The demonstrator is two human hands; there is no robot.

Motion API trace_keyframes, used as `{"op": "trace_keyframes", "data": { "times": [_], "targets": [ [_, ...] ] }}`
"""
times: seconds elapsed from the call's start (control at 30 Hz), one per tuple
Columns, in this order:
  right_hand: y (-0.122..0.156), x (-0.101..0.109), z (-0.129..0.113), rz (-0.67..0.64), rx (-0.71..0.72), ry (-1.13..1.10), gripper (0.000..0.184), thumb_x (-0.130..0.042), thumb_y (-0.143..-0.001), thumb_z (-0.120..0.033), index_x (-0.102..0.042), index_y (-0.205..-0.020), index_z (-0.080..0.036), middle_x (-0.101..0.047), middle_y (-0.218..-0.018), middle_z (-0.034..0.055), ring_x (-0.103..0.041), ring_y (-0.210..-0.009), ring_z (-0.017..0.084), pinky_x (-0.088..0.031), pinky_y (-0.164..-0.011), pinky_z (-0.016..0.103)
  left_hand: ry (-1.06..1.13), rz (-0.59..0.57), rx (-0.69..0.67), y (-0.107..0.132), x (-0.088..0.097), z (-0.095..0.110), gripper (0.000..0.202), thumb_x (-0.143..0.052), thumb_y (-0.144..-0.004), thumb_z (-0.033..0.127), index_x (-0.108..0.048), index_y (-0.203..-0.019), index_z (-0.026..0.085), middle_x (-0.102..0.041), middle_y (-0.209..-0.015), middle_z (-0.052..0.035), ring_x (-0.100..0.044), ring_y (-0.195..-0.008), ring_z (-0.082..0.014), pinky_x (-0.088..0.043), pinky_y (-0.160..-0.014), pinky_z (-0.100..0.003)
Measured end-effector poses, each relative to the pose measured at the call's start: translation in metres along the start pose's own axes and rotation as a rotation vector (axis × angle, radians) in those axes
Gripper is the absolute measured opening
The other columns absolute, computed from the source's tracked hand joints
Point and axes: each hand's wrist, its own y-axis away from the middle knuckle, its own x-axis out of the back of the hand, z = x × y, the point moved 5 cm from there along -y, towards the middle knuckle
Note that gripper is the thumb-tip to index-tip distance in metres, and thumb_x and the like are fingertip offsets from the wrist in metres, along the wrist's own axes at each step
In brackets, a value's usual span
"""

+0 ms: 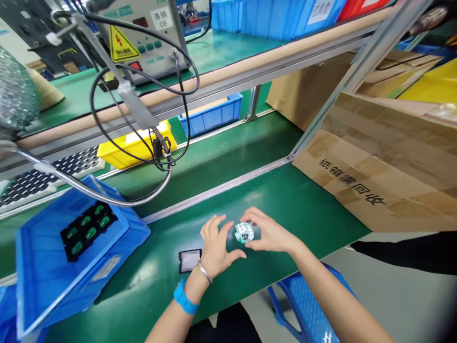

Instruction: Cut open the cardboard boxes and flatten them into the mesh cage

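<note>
Small green circuit board [244, 232] held just above the green bench mat [303, 205], between two hands.

The right hand [269, 233] pinches the board between thumb and fingertips; the left hand [214, 245] has its fingers spread just beside it, and I cannot tell whether they touch. The soldering station [150, 33] reads "洛铁 08", the cardboard box [374, 157] "纸箱需回收". A black frame [190, 260] lies by the left wrist.

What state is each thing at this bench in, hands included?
left hand: open, fingers spread beside the circuit board
right hand: closed on the circuit board's edge
circuit board: held just above the green mat
black part: lying flat on the green mat
blue bin: tilted, open, black tray inside
</note>
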Motion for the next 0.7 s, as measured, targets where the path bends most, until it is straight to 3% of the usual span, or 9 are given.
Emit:
{"op": "trace_keyframes", "data": {
  "times": [0.1, 0.4, 0.57, 0.7],
  "targets": [
    [0.003, -0.011, -0.039, -0.050, 0.046, -0.006, 0.055, -0.078, -0.062, -0.027, -0.056, -0.113, -0.024, -0.051, -0.115, 0.0057, -0.052, -0.104, 0.021, -0.046, -0.088, 0.033, 0.072, -0.024, -0.002, 0.001, 0.016, 0.003, 0.072, -0.071, -0.063, 0.068, -0.060, -0.118, 0.023, -0.044, -0.137, -0.0143, -0.029, -0.132, -0.0390, -0.024, -0.106, -0.055],
    [0.001, -0.053, -0.083, -0.172, 0.048, 0.116, 0.053, -0.077, -0.063, -0.025, -0.059, -0.112, -0.027, -0.050, -0.125, 0.0077, -0.051, -0.115, 0.026, -0.048, -0.094, 0.038, 0.243, -0.007, 0.080, 0.054, 0.057, -0.007, 0.076, -0.073, -0.053, 0.073, -0.062, -0.109, 0.023, -0.047, -0.133, -0.0134, -0.030, -0.130, -0.0374, -0.026, -0.107, -0.056],
    [-0.010, -0.084, -0.121, -0.212, 0.096, 0.163, 0.054, -0.074, -0.064, -0.020, -0.059, -0.115, -0.029, -0.051, -0.127, 0.0073, -0.051, -0.116, 0.027, -0.048, -0.095, 0.040, 0.310, 0.069, 0.116, 0.086, 0.091, -0.023, 0.069, -0.076, -0.058, 0.066, -0.062, -0.109, 0.022, -0.050, -0.129, -0.0131, -0.031, -0.129, -0.0357, -0.027, -0.108, -0.056],
    [-0.020, -0.103, -0.155, -0.178, 0.135, 0.114, 0.077, -0.076, -0.060, -0.022, -0.050, -0.132, -0.028, -0.048, -0.134, 0.0087, -0.047, -0.122, 0.028, -0.045, -0.100, 0.043, 0.526, 0.188, 0.181, 0.119, 0.113, -0.048, 0.064, -0.077, -0.060, 0.062, -0.063, -0.111, 0.026, -0.048, -0.132, -0.0109, -0.031, -0.131, -0.0339, -0.024, -0.110, -0.056]
  ]
}}
